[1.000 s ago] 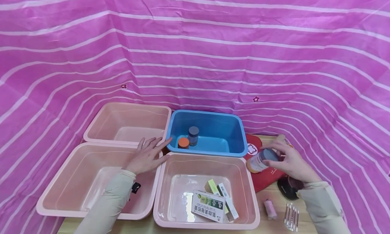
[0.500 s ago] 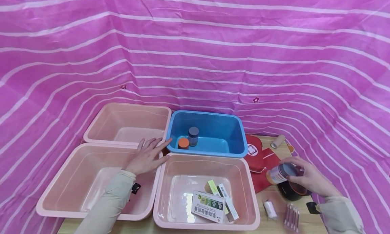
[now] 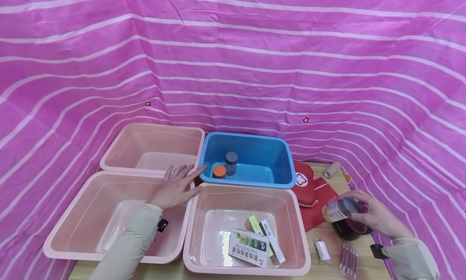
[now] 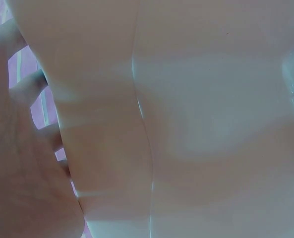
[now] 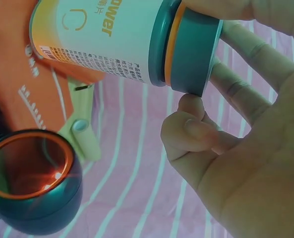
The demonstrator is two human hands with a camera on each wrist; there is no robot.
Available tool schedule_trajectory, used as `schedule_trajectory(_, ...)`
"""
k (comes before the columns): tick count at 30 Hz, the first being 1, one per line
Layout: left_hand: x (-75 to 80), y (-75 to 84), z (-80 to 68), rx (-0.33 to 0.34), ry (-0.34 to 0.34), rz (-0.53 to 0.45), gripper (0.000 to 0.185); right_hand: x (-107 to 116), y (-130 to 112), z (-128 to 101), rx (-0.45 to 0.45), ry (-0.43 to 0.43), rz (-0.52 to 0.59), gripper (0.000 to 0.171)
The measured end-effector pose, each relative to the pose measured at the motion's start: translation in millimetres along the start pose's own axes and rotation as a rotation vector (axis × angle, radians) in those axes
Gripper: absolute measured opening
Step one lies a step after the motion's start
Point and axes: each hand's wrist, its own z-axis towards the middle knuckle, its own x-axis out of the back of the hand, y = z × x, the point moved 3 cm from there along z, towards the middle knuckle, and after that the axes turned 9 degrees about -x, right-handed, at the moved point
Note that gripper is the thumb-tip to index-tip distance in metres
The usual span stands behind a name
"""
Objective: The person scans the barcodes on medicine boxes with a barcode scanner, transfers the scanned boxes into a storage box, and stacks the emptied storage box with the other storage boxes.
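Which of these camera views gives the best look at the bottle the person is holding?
The right wrist view: the bottle fills the frame, with its label print and dark cap readable, the right hand gripping the cap. The head view shows the bottle small, lying sideways in that hand. The left wrist view shows none of it.

Right hand (image 3: 375, 217), gripping the bottle (image 3: 336, 210) by its cap end, now sits lower and farther right than a second ago, off the red pouch (image 3: 309, 191); bottle hangs above the dark jar (image 3: 349, 230); roll (image 3: 332, 169) now uncovered.
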Motion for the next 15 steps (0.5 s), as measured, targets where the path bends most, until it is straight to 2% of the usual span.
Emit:
schedule_trajectory(3,0.1,0.2,-0.3,-0.001,0.002,0.009,0.073,0.6,-6.1,3.3,-0.002,0.006,-0.006,0.05)
schedule_trajectory(9,0.6,0.1,-1.3,0.0,0.007,0.001,0.073,2.3,-26.8,15.9,0.077,0.021,0.009,0.053)
schedule_trajectory(15,0.4,0.6,-1.3,0.001,0.007,-0.009,0.073,0.2,-53.1,37.7,0.117,-0.04,0.092,0.052)
